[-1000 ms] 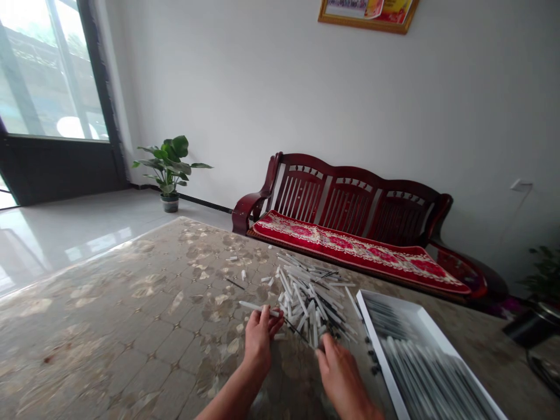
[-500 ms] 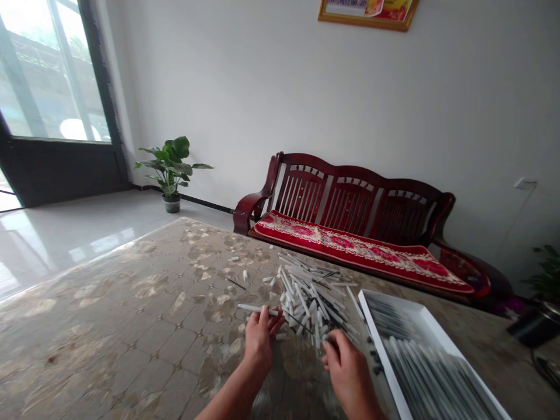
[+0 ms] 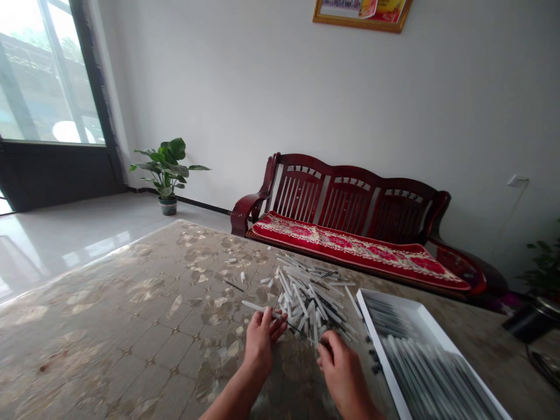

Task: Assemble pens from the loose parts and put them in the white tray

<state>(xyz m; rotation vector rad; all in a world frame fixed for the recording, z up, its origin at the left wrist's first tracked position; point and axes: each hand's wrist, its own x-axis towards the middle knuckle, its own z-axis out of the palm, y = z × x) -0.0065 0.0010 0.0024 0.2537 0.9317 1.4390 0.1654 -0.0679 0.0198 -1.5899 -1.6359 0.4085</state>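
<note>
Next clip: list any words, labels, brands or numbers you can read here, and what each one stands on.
No text here can be read.
On the gold-framed poster at the top edge: there is print, but it is cut off and too blurred to read.
On the pile of white plastic tubes, the white plastic tube in the left hand and the shallow white tray: no marking visible.

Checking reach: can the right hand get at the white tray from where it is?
Probably yes: the right hand lies right beside the white tray at its left rim, only small dark bits between them.
</note>
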